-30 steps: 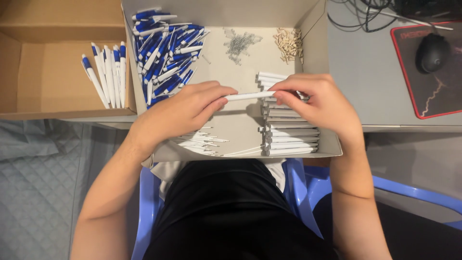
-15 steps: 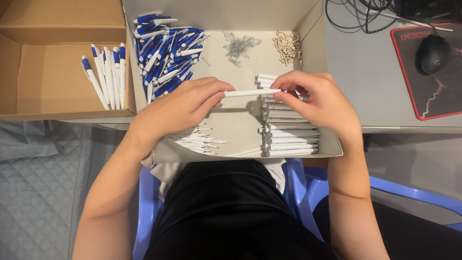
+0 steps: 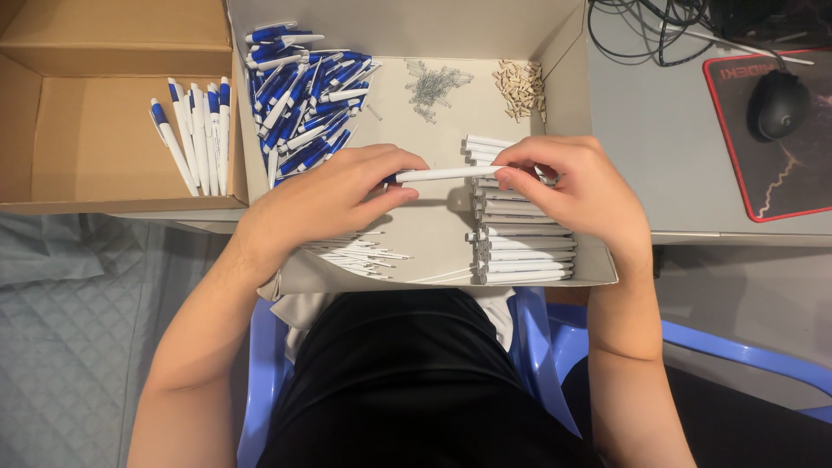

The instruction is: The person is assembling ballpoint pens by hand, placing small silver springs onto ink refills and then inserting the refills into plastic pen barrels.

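Observation:
Both my hands hold one white pen barrel (image 3: pixel 451 174) level over the open cardboard box (image 3: pixel 555 52). My left hand (image 3: pixel 334 195) pinches its left end, my right hand (image 3: pixel 576 186) its right end. Under my right hand lies a stack of white pen barrels (image 3: pixel 520 247). Thin white refills (image 3: pixel 360 254) lie below my left hand. A heap of blue and white pen parts (image 3: pixel 299 95) fills the box's far left corner. Small metal springs (image 3: pixel 433 85) and small tan pieces (image 3: pixel 518 87) lie at the back.
A second cardboard box (image 3: pixel 104 113) at the left holds several finished blue and white pens (image 3: pixel 199 130). On the grey desk at the right sit a black mouse (image 3: pixel 777 104), a red-edged mouse pad (image 3: pixel 806 186) and cables (image 3: pixel 659 26). I sit on a blue plastic chair (image 3: pixel 737 351).
The pen barrel and both hands shifted slightly toward the far side of the box; both hands kept their grip on it.

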